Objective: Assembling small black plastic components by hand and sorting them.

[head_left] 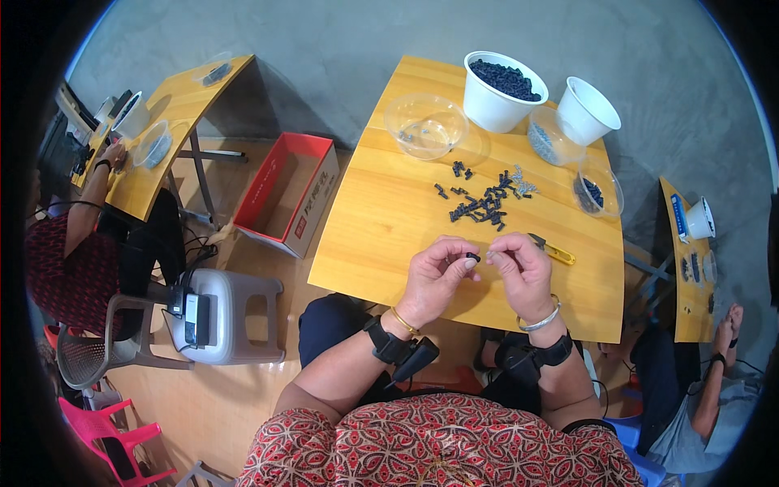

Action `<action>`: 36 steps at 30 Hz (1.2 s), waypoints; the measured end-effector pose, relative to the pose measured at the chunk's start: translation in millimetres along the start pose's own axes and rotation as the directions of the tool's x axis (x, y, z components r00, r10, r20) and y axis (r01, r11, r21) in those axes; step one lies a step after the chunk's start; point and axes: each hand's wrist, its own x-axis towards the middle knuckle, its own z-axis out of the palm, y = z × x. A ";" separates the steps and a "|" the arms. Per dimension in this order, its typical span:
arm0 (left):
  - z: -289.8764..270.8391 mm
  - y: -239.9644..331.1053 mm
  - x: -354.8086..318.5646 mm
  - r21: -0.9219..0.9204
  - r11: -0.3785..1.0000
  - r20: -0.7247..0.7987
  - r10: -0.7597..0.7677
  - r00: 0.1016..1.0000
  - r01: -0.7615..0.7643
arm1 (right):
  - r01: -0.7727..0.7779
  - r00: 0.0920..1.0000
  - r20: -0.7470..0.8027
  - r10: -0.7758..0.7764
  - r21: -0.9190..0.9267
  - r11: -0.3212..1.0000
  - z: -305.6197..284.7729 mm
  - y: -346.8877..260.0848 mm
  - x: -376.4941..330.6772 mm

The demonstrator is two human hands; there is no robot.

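Observation:
My left hand (pixel 436 274) pinches a small black plastic piece (pixel 472 256) between thumb and fingers above the near part of the wooden table (pixel 365 219). Close beside it, my right hand (pixel 523 272) has its thumb and fingertips pressed together; whatever they hold is too small to make out. Just beyond both hands lies a loose pile of small black plastic pieces (pixel 485 207). A cluster of small grey pieces (pixel 523 183) lies at the pile's far right. By my right hand rests a yellow utility knife (pixel 561 255).
At the back stand a white tub (pixel 493 120) full of black pieces and another white tub (pixel 594 118). Clear bowls (pixel 406 140) stand left and right. An open red box (pixel 284 187) sits on the floor. Other people work at the left table (pixel 174 105) and right table (pixel 690 316).

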 end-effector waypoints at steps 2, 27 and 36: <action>0.9 -0.4 0.2 -0.032 0.999 -0.016 -0.009 1.000 0.008 | 0.026 1.000 0.007 -0.026 -0.034 0.999 1.8 -0.9 -0.8; 2.8 5.3 -0.3 0.245 0.970 -0.012 0.008 1.000 -0.005 | 0.169 0.986 0.050 -0.161 -0.299 0.939 -0.7 -0.5 1.4; 0.5 2.4 0.1 0.354 0.931 0.032 0.089 0.996 -0.094 | 0.224 0.970 0.171 -0.174 -0.338 0.914 -5.1 -6.0 3.6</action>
